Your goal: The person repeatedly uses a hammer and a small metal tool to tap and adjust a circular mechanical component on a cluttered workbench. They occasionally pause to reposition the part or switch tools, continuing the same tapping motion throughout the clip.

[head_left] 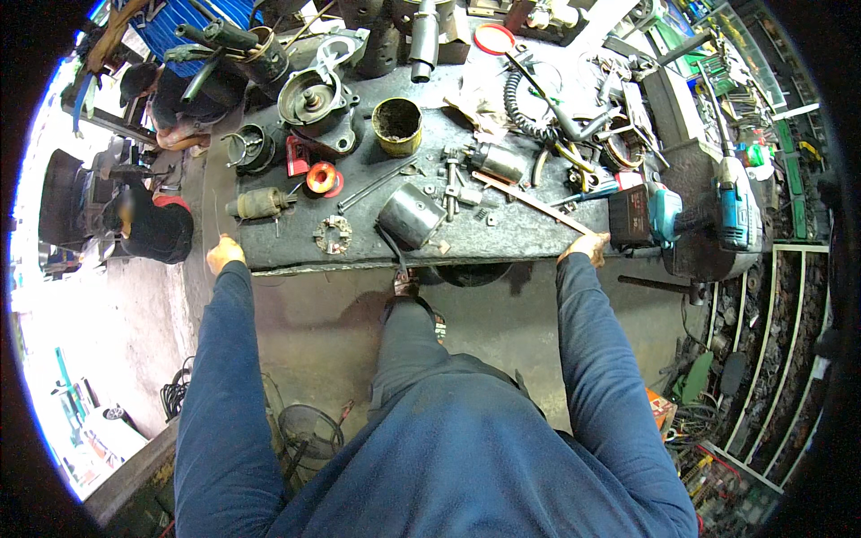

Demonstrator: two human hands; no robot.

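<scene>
My left hand (224,255) is closed at the left front corner of the dark workbench (296,255). A thin pale line, perhaps a wire, rises from its fingers, but what they grip is too small to make out. At the front edge on the right, my right hand (585,247) is closed around the near end of a long thin reddish-brown strip (529,202), which slants away to the left across the bench. Between my hands lie a metal cylinder housing (412,215), a ring-shaped brush holder (333,235) and a small motor part (262,204).
A teal cordless power tool (664,213) lies right of my right hand, beside a vise (717,238). Farther back stand a rusty can (396,125), a round motor housing (314,103) and a red solder spool (323,178). People (148,220) sit at the far left.
</scene>
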